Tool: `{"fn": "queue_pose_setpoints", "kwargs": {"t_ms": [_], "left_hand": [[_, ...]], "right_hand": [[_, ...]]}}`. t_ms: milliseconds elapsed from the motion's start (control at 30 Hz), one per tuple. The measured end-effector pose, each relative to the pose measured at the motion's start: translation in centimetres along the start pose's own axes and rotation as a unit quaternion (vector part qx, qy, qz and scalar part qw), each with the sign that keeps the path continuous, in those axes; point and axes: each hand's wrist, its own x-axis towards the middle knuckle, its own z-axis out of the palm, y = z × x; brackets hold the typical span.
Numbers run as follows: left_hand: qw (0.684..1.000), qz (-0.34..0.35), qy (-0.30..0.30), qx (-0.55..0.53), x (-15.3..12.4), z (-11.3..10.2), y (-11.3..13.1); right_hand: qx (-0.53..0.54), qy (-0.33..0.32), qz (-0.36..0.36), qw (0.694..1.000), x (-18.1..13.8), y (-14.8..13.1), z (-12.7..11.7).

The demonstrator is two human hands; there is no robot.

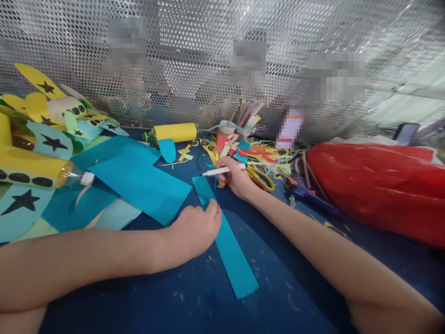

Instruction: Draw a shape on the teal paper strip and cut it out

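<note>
A long teal paper strip (227, 241) lies on the dark blue table (194, 301), running from the middle toward me. My left hand (194, 232) rests on the strip's left edge with fingers curled down, pressing it against the table. My right hand (236, 176) is closed around a white marker (217, 171), whose tip points left just above the strip's far end.
Larger teal sheets (139, 183) lie to the left, beside bottle planes wrapped in yellow paper with black stars (31, 157). Paper scraps and yellow-handled scissors (259, 176) sit behind my right hand. A red plastic bag (378, 185) fills the right. Perforated metal screen (194, 60) stands at the back.
</note>
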Motion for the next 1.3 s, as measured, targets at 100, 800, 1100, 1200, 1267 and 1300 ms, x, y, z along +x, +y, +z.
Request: {"fn": "queue_pose_setpoints", "kwargs": {"t_ms": [100,800,1100,1200,1267,1300], "left_hand": [[0.998,-0.035,-0.048,-0.003,0.07,0.11,0.09],[0.989,-0.064,-0.122,-0.049,0.56,-0.34,-0.45],[0.988,-0.065,-0.128,-0.048,0.59,-0.31,-0.4],[0.99,-0.062,-0.122,-0.045,0.59,-0.38,-0.4],[0.989,-0.06,-0.125,-0.047,0.59,-0.46,-0.42],[0.989,-0.059,-0.129,-0.048,0.59,-0.51,-0.43]], "right_hand": [[-0.029,-0.006,-0.009,1.0,0.02,0.07,-0.08],[-0.102,-0.029,-0.046,0.993,-0.5,-0.28,0.18],[-0.135,-0.024,-0.055,0.989,-0.51,-0.28,0.35],[-0.143,-0.021,-0.052,0.988,-0.57,-0.46,0.48],[-0.142,-0.019,-0.048,0.988,-0.58,-0.52,0.5],[-0.14,-0.016,-0.047,0.989,-0.58,-0.52,0.48]]}}
